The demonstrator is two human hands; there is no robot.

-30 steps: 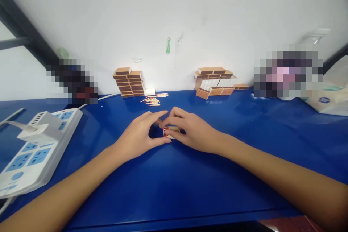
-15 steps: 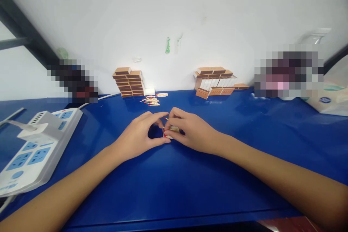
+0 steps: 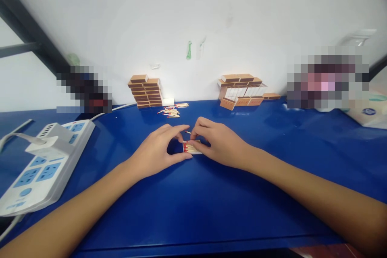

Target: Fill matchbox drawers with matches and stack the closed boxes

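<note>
A small matchbox tray [image 3: 195,152] of red-headed matches [image 3: 187,146] lies on the blue table between my hands. My left hand [image 3: 157,149] curves around its left end, thumb along the front edge and fingertips at the back. My right hand [image 3: 219,141] bends over the right part, thumb above the matches and fingers curled, hiding that end. One match [image 3: 188,132] pokes out left beside the right fingers; whether they grip it or it lies behind the tray, I cannot tell. A loose pile of matches [image 3: 172,111] lies farther back.
Stacked matchboxes [image 3: 148,92] stand against the wall at left, beside a small white block [image 3: 168,101]. Another group of matchboxes [image 3: 242,90] with white trays is at right. A power strip [image 3: 45,165] with a plugged charger occupies the left side; a tissue pack [image 3: 367,111] lies far right.
My right hand has shifted slightly right, baring more match heads in the tray. The left hand keeps its place around the tray. The whole view has slid a little.
</note>
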